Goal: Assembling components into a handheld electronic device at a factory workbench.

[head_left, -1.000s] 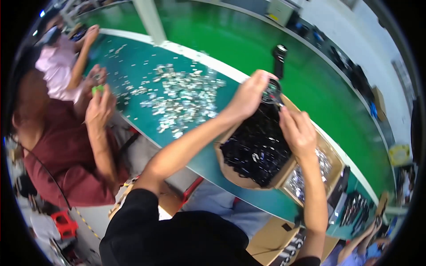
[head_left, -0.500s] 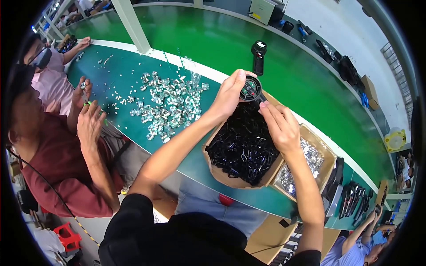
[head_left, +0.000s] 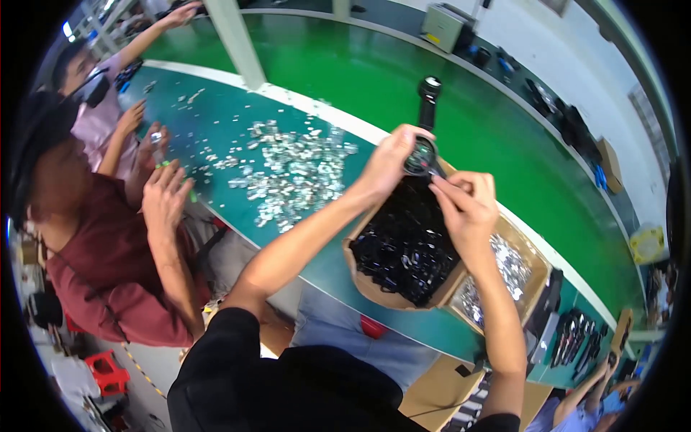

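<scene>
A person's left hand [head_left: 389,162] pinches a small round black part [head_left: 419,156] above a cardboard box of black parts [head_left: 403,248] on the green table [head_left: 216,137]. The right hand [head_left: 468,205] meets it, fingertips seemingly pinched on its edge, probably steadying it. A heap of small silver pieces [head_left: 291,173] lies spread nearby within a seated co-worker's [head_left: 101,237] reach.

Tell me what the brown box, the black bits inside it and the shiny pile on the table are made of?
The brown box looks like plain matte cardboard: dull tan walls, slightly bent. The small black parts seem to be glossy plastic, since they glint, though coated metal is possible. The shiny pile on the teal table looks like bright metal or clear-wrapped pieces; too small to tell which.
</scene>
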`<state>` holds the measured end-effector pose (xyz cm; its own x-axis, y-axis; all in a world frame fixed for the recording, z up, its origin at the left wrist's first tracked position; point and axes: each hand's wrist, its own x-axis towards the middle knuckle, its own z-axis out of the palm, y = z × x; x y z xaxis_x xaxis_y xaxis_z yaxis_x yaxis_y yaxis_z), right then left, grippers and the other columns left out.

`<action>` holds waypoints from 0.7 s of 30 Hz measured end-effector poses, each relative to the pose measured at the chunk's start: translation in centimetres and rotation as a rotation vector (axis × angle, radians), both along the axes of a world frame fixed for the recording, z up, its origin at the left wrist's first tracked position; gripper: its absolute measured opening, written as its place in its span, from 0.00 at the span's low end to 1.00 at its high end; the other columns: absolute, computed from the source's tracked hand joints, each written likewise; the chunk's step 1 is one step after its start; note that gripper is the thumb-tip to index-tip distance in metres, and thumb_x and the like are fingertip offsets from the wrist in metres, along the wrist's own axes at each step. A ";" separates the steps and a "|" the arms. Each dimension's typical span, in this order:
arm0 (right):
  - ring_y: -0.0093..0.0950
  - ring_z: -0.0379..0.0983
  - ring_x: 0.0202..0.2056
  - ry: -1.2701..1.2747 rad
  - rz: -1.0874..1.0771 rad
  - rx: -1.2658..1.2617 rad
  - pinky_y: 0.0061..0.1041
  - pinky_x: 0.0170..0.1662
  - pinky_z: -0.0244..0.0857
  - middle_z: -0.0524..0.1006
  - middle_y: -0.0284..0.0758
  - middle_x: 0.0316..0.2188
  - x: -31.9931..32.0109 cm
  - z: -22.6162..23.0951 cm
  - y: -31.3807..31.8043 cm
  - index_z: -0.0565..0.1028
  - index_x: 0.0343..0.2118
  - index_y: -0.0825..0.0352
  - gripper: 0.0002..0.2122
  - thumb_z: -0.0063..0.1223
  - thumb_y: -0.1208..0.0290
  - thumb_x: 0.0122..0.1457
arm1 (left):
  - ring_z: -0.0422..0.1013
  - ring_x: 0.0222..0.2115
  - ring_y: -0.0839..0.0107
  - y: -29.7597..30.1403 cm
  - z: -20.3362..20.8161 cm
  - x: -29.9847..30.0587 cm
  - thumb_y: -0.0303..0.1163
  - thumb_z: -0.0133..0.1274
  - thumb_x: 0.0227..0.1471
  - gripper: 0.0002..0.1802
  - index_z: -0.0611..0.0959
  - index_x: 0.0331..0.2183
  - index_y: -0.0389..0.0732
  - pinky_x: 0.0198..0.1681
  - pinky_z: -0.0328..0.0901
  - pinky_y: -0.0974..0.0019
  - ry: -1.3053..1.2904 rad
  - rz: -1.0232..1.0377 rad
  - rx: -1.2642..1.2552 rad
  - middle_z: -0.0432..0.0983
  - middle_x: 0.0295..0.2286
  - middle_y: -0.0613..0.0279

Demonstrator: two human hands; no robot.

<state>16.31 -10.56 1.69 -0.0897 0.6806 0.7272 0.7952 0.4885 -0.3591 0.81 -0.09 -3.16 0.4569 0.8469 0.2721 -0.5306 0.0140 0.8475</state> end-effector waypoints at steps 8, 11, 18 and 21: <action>0.18 0.63 0.26 0.429 -0.033 -0.288 0.18 0.28 0.57 0.75 0.29 0.30 2.2 -1.0 -1.0 0.83 0.32 0.71 0.08 0.71 0.82 0.48 | 0.70 0.41 0.73 -1.0 1.1 2.0 0.41 0.39 0.71 0.19 0.78 0.41 0.37 0.50 0.63 0.67 0.052 0.099 0.207 0.76 0.37 0.61; 0.31 0.70 0.31 -0.070 -0.054 0.066 0.28 0.33 0.65 0.74 0.36 0.27 0.4 -0.3 -1.3 0.83 0.32 0.72 0.08 0.70 0.83 0.48 | 0.70 0.41 0.71 -1.2 1.1 1.2 0.40 0.39 0.71 0.19 0.78 0.41 0.35 0.50 0.64 0.65 0.109 0.190 0.255 0.76 0.37 0.58; 0.20 0.68 0.29 0.328 -0.113 -0.237 0.20 0.30 0.59 0.75 0.29 0.28 0.6 -1.2 -1.1 0.82 0.33 0.70 0.08 0.70 0.81 0.50 | 0.71 0.44 0.71 -0.9 1.0 1.2 0.44 0.37 0.72 0.22 0.77 0.44 0.35 0.52 0.64 0.65 0.156 0.186 0.299 0.78 0.39 0.57; 0.16 0.67 0.30 0.441 -0.069 -0.367 0.17 0.31 0.58 0.78 0.28 0.32 1.6 -1.3 -0.7 0.80 0.44 0.70 0.13 0.66 0.78 0.56 | 0.71 0.43 0.73 -1.0 1.1 1.4 0.43 0.37 0.72 0.21 0.77 0.44 0.36 0.51 0.64 0.66 0.114 0.146 0.290 0.77 0.37 0.59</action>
<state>17.96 -11.28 0.38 0.2222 0.8889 0.4006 0.5574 0.2213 -0.8002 2.16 -1.09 -2.04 0.3776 0.8005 0.4653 -0.4107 -0.3056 0.8590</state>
